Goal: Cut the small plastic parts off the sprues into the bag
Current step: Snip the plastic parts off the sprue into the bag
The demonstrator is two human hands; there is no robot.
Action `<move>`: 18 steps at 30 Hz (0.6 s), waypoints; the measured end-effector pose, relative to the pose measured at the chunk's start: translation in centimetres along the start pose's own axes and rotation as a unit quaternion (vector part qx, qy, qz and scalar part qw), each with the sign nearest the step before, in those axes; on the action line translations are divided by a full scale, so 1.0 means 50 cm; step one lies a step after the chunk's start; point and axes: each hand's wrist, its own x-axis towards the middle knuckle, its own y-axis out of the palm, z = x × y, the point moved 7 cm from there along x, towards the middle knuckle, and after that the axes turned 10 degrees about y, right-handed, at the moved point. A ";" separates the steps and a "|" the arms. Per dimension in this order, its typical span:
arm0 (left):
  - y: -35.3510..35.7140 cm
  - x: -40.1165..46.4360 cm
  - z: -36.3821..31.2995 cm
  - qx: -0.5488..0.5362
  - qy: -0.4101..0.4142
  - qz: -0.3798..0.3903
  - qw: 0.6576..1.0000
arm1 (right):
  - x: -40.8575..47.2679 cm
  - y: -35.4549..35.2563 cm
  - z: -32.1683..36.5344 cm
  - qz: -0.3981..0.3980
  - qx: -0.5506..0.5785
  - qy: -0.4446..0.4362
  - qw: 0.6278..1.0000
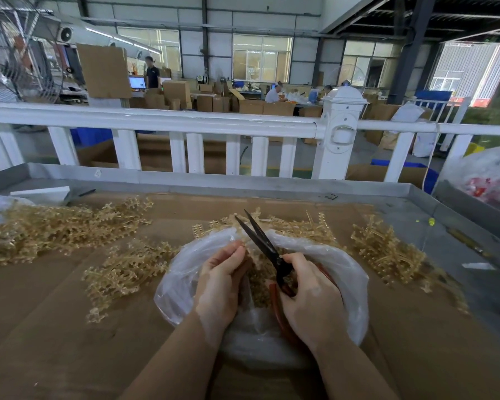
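Scissors [264,249], blades parted, sit gripped in the right hand [309,295] at lower centre; left hand [223,281] pinches a sprue [247,241] over the bag [344,272].

Bag [344,267] sits mid-table on cardboard sheet [55,327], cut parts [260,284] inside. Both hands over bag: left hand [223,284] left, right hand [309,293] right gripping scissors [260,238]. Sprue piles [55,229] left, behind, right. Railing [185,122] behind table.
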 end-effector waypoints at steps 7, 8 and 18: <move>0.008 -0.004 -0.005 0.007 0.023 0.028 0.999 | 0.000 0.010 -0.001 0.032 -0.008 0.007 0.999; 0.012 -0.004 -0.006 -0.003 0.026 0.042 0.999 | 0.000 0.012 -0.001 0.038 -0.009 0.008 0.999; -0.003 -0.009 -0.017 -0.021 0.053 -0.035 0.998 | 0.000 0.018 -0.002 0.060 -0.020 0.019 0.998</move>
